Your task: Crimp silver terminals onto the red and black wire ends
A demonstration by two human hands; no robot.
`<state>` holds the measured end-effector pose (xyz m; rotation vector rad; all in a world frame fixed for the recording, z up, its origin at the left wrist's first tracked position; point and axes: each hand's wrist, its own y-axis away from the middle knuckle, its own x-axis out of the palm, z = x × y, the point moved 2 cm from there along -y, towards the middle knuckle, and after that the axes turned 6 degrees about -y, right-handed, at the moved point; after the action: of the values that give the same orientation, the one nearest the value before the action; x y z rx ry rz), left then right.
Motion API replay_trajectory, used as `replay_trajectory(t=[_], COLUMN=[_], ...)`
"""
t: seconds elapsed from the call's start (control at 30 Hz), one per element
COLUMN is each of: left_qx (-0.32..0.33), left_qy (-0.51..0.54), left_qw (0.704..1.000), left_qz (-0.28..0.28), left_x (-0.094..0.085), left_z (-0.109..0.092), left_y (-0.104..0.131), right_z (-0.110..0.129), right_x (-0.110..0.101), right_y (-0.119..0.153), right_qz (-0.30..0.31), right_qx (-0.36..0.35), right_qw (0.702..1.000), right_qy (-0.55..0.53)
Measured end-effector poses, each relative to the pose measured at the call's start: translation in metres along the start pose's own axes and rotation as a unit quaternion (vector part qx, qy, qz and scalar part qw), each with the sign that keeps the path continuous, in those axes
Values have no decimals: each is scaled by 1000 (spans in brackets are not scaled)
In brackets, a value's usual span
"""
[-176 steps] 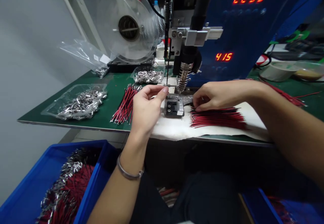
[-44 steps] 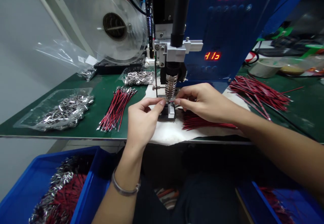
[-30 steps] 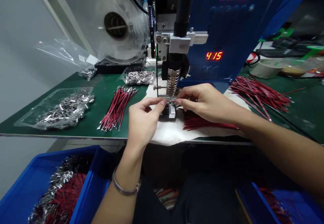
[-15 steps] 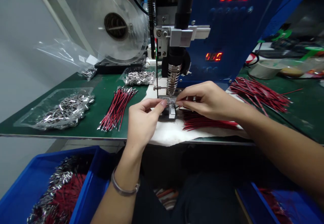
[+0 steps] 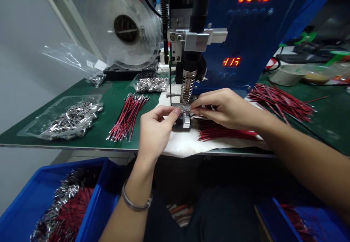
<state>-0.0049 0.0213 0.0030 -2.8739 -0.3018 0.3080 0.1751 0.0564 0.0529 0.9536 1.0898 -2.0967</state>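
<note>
Both the left hand (image 5: 155, 132) and right hand (image 5: 226, 107) pinched narrowly at the metal fixture (image 5: 186, 120), their grip's contents indistinct. Red wires (image 5: 226, 135) lay near the counter's (image 5: 117, 93) front edge, seemingly light, flexible, best taken mid-length.

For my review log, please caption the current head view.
Left hand and right hand flank a small fixture beneath a metal coil.

Dim room; white cloth (image 5: 182, 143) brightest; deep shadow below tabletop (image 5: 116, 93); edges stretched, far right soft.
</note>
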Motion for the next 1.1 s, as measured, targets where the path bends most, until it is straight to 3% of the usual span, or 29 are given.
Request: replay_trajectory(t=[0.2, 1.1], left_qx=[0, -15], left_qy=[36, 65], left_qw=[999, 998], left_qz=[-28, -3], left_x=[0, 0], left_z=[1, 3], left_y=[-2, -2], right_z=[0, -2], right_x=[0, 2], right_y=[0, 0], right_qz=[3, 1], right_qx=[1, 33], right_qw=[1000, 999], right_qy=[7, 8])
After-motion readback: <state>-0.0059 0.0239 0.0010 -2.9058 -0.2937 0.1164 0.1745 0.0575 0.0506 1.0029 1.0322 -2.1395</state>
